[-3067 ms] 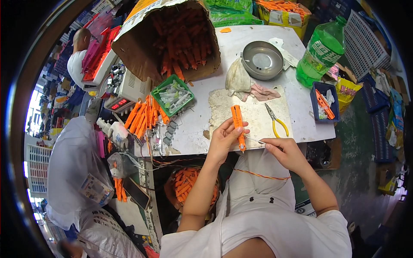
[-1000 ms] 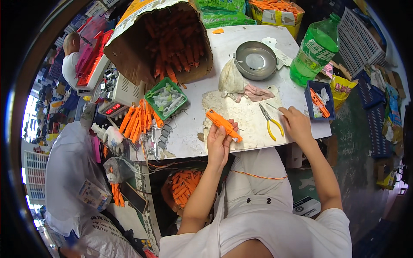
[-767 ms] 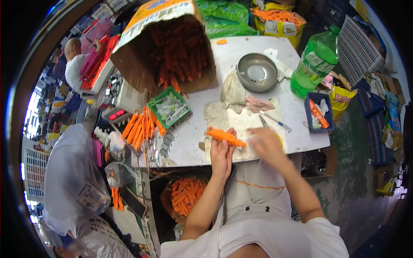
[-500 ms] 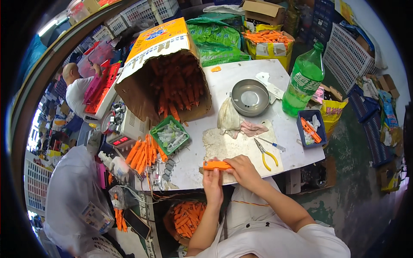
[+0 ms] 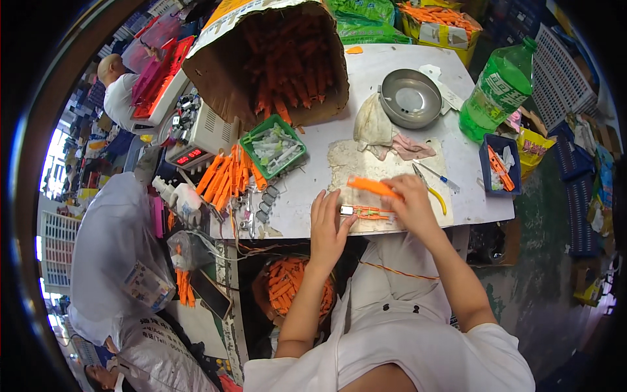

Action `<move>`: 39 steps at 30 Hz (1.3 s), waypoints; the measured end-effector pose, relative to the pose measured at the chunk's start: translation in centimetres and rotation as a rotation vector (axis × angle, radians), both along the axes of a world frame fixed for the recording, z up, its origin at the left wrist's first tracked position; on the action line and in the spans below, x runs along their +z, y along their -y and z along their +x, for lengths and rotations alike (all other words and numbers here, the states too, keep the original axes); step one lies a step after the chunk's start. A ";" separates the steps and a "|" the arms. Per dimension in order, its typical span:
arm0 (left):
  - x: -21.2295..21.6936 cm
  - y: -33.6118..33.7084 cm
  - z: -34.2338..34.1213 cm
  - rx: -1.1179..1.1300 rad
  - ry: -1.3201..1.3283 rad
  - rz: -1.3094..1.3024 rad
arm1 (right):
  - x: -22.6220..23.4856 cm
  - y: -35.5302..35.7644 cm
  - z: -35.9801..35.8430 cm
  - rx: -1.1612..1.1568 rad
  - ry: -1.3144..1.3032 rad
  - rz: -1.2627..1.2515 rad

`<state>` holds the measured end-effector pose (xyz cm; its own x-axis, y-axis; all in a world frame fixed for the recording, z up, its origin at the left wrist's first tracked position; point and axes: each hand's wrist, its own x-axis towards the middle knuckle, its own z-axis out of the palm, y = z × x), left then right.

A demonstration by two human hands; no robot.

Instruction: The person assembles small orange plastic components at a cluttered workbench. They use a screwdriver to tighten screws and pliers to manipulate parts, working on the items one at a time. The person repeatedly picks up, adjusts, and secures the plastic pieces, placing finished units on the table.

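Observation:
In my right hand (image 5: 415, 202) a long orange plastic cover (image 5: 375, 187) is pinched, slightly blurred and raised over the table. Below it lies an orange shell with its inside exposed (image 5: 369, 212), showing a metal end, small green bits and thin parts. My left hand (image 5: 328, 225) is beside the metal end, its fingers apart and its thumb close to the shell; whether it touches is unclear. Under the work lies a worn board (image 5: 343, 166). Right of it are yellow-handled pliers (image 5: 436, 196) and a thin blue-ended tool (image 5: 447, 181).
A carton of orange pieces (image 5: 215, 91), a green tray of small parts (image 5: 274, 121) and loose orange shells (image 5: 225, 176) occupy the left. Toward the back right stand a metal bowl (image 5: 410, 117), a rag (image 5: 373, 121), a green bottle (image 5: 499, 91) and a blue bin (image 5: 490, 176).
Both hands held one orange piece at the table's edge; now its inside lies exposed, the cover lifted in my right hand. My left hand has loosened. The view has shifted.

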<state>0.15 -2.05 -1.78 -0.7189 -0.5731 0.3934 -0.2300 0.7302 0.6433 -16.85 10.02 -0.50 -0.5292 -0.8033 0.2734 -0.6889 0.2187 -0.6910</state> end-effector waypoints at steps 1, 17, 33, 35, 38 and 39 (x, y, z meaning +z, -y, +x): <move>0.1 0.2 -0.1 -0.024 0.032 -0.037 | 0.0 0.4 -0.9 -0.038 -0.073 0.006; -0.5 -0.6 0.7 -0.024 0.075 -0.158 | -1.2 1.5 -1.2 0.135 -0.395 0.041; 2.3 0.2 -1.8 -0.250 0.260 -0.456 | 0.4 3.1 -1.8 0.449 -0.678 0.255; 3.0 0.6 -2.0 -0.322 0.309 -0.573 | -0.1 3.0 -2.1 0.478 -0.707 0.262; 3.1 0.6 -2.0 -0.355 0.326 -0.633 | -0.5 2.8 -2.1 0.456 -0.733 0.249; 2.9 0.6 -2.0 -0.342 0.317 -0.614 | -0.4 2.8 -2.1 0.439 -0.719 0.219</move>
